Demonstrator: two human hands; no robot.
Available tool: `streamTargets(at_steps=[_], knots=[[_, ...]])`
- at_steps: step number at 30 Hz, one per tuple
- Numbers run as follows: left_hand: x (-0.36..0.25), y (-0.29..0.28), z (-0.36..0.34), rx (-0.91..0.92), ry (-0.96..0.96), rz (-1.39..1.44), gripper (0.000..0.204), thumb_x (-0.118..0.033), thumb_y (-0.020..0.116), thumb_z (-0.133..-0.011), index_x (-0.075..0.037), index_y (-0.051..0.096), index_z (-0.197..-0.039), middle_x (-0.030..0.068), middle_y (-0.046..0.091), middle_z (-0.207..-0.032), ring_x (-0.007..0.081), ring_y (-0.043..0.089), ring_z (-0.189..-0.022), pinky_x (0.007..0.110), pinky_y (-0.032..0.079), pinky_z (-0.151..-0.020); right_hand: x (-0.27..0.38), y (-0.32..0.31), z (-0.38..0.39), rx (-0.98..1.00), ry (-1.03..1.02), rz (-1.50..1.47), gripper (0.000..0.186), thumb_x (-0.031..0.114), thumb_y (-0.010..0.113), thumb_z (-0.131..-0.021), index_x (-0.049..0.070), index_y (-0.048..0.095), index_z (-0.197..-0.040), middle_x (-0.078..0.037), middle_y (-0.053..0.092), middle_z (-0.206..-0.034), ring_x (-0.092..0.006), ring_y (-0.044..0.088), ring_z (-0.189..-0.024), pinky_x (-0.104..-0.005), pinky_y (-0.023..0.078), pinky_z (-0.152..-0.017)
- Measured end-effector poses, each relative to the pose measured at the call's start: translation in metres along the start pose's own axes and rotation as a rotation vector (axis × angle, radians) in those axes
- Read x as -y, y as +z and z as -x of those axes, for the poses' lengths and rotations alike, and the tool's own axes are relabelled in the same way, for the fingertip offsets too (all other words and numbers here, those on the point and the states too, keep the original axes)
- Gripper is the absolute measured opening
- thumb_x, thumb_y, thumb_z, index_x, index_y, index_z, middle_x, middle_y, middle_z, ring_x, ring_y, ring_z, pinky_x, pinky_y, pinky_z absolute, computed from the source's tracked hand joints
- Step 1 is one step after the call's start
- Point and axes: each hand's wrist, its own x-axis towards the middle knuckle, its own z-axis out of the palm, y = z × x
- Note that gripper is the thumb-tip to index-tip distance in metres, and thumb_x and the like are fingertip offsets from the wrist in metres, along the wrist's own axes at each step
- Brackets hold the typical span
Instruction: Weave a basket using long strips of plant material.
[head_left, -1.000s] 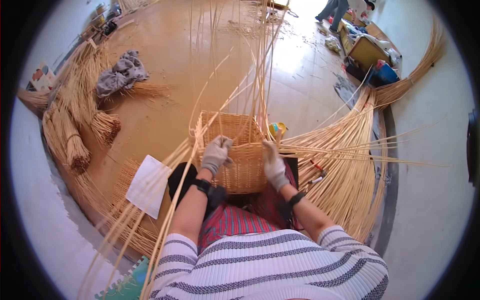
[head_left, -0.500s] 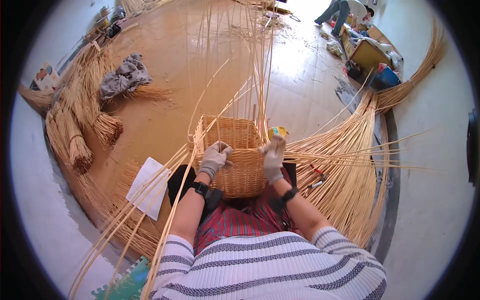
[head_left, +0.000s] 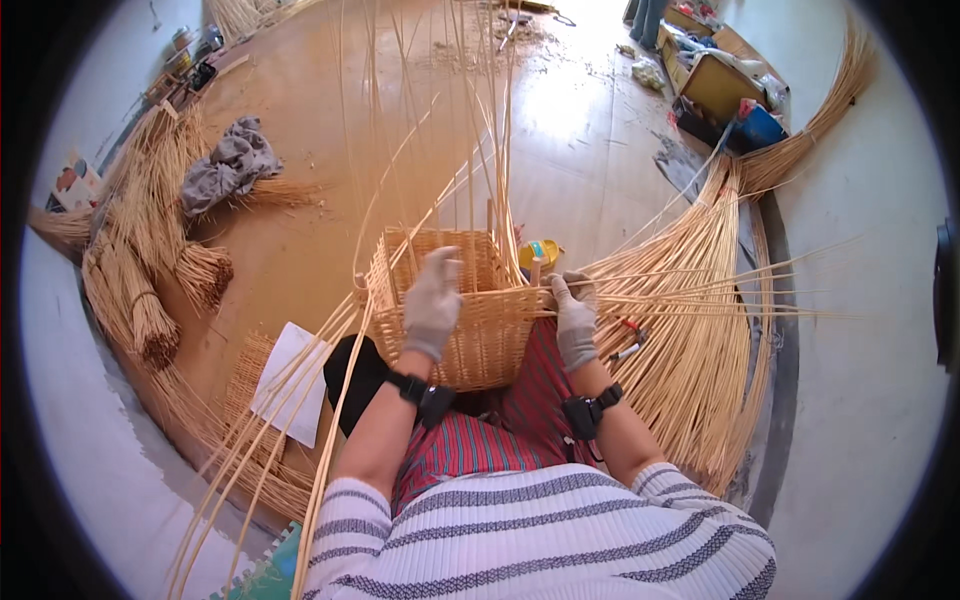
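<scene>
A square wicker basket (head_left: 485, 350) rests in my lap, its rim woven and long pale strands still standing up from its far and side edges. My gloved left hand (head_left: 432, 305) is raised in front of the near rim, fingers stretched upward and slightly smeared; no strand shows in it. At the right near corner my gloved right hand (head_left: 575, 312) pinches wicker strands (head_left: 690, 300) between thumb and fingers; they run out to the right. More loose strands (head_left: 270, 430) trail from the left corner past my left arm.
To the right lies a big fan of loose wicker (head_left: 690, 400), with a red-handled tool (head_left: 630, 340) on it. A yellow container (head_left: 540, 253) stands behind the basket. Wicker bundles (head_left: 140, 290) and a grey cloth (head_left: 232, 165) lie left; a white sheet (head_left: 290, 385) is nearer. Boxes (head_left: 720, 88) stand far right beside a person's legs (head_left: 648, 22).
My left hand has come off the near rim and lifted its fingers. My right hand has moved right and closed on strands at the corner. The view has shifted slightly.
</scene>
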Motion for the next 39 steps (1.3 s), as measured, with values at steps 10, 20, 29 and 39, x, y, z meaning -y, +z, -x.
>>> streamTargets(at_steps=[10,20,29,39], knots=[[0.038,0.061,-0.013,0.260,-0.304,-0.079,0.040,-0.043,0.059,-0.101,-0.004,0.065,-0.096,0.0134,0.069,-0.080,0.0240,0.064,-0.060,0.039,0.052,-0.062,0.061,0.123,-0.091,0.273,-0.583,0.682,0.070,0.004,0.062,-0.095,0.014,0.033,-0.158,-0.014,0.068,-0.121,-0.0239,0.067,-0.105,-0.0359,0.053,-0.094],[0.060,0.062,-0.022,0.309,-0.341,0.013,0.028,-0.022,0.077,-0.092,-0.004,0.065,-0.109,0.0057,0.070,-0.093,0.0136,0.063,-0.074,0.031,0.052,-0.063,0.038,-0.009,0.041,0.303,-0.113,0.722,0.055,0.011,0.060,-0.098,0.010,0.042,-0.150,-0.016,0.069,-0.115,-0.0261,0.071,-0.074,-0.0378,0.058,-0.065],[0.085,-0.039,0.066,-0.047,-0.195,0.212,0.027,-0.015,0.064,-0.101,-0.004,0.063,-0.125,0.0096,0.069,-0.114,0.0192,0.070,-0.083,0.031,0.058,-0.073,0.024,0.030,-0.004,0.429,-0.156,1.179,0.103,0.015,0.080,-0.080,0.034,0.021,-0.162,-0.030,0.059,-0.133,-0.0486,0.065,-0.106,-0.0500,0.053,-0.090],[0.198,-0.109,0.078,-0.165,-0.077,-0.510,0.040,-0.017,0.055,-0.101,0.000,0.054,-0.138,0.0171,0.071,-0.105,0.0197,0.068,-0.060,0.030,0.055,-0.046,-0.008,0.029,-0.011,0.439,-0.349,1.008,0.074,0.017,0.081,-0.079,0.019,0.052,-0.148,-0.017,0.065,-0.133,-0.0343,0.067,-0.113,-0.0423,0.054,-0.095]])
